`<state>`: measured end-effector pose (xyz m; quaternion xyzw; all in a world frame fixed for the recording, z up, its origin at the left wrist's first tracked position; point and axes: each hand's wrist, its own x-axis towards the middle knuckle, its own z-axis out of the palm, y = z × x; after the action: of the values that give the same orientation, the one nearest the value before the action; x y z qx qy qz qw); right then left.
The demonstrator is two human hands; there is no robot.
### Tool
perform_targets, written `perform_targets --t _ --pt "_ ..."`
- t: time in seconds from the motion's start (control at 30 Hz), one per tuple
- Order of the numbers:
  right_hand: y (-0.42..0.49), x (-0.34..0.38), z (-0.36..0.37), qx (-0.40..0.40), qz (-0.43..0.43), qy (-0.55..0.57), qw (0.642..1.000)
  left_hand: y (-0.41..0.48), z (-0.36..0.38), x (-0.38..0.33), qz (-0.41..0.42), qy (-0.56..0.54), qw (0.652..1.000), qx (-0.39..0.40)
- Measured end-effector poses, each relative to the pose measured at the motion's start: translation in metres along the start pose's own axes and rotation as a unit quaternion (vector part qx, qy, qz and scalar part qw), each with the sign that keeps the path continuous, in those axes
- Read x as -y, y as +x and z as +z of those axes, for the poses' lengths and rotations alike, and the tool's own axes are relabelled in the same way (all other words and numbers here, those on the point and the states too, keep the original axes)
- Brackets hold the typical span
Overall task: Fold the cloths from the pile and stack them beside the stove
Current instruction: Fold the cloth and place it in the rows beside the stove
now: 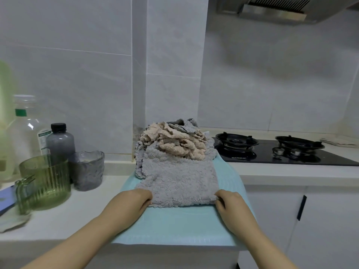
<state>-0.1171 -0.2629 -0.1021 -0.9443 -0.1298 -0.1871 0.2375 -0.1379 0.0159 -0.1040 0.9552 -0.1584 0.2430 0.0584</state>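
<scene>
A grey fluffy cloth [179, 181] lies spread on a light blue mat [174, 226] at the counter's front. Its far end runs under a crumpled pile of cloths [174, 144], with beige ones above grey ones. My left hand [136, 200] pinches the cloth's near left corner. My right hand [229, 202] pinches its near right corner. The black gas stove [281, 152] sits to the right of the pile.
At the left of the counter stand a green ribbed glass jug [46, 183], a grey glass cup [87, 169], a dark bottle [60, 140] and a clear bottle [25, 129]. A range hood [281, 10] hangs above the stove. White cabinet doors [310, 220] are below right.
</scene>
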Motion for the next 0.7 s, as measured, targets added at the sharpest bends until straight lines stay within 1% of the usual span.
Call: perform_targets --t 0.07,0.13,0.23,0.3,0.37,0.43,0.47,0.53,0.63,0.7 --pt "-0.005 0.003 -0.004 -0.023 0.008 -0.008 1.000 -0.001 -0.004 -0.005 -0.005 0.029 0.999 -0.023" --pt "-0.010 0.006 -0.009 -0.025 0.015 -0.008 1.000 -0.001 -0.009 -0.008 0.007 0.034 0.998 -0.046" --pt "-0.014 0.008 -0.018 -0.016 0.016 -0.017 1.000 -0.005 -0.011 -0.009 -0.011 -0.006 0.999 -0.033" --pt "-0.016 0.006 -0.021 -0.008 0.014 -0.001 1.000 -0.008 -0.012 -0.008 -0.010 -0.036 0.999 0.003" --pt "-0.017 0.005 -0.024 0.009 0.013 0.049 0.999 -0.009 -0.015 -0.006 0.006 -0.069 0.994 0.083" --pt "-0.017 0.003 -0.025 0.023 0.000 0.080 0.997 -0.010 -0.018 -0.001 0.019 -0.067 0.986 0.153" --pt "-0.017 0.002 -0.025 0.023 -0.012 0.079 0.997 -0.010 -0.020 0.002 0.023 -0.066 0.984 0.163" --pt "-0.018 0.003 -0.026 0.018 -0.025 0.067 0.997 -0.010 -0.022 0.002 0.030 -0.060 0.987 0.145" --pt "-0.021 0.005 -0.026 -0.010 0.000 0.073 0.997 -0.008 -0.026 -0.005 0.035 -0.030 0.993 0.111" --pt "-0.021 0.006 -0.025 -0.030 0.006 0.084 0.996 -0.007 -0.027 -0.009 0.024 -0.012 0.995 0.100"
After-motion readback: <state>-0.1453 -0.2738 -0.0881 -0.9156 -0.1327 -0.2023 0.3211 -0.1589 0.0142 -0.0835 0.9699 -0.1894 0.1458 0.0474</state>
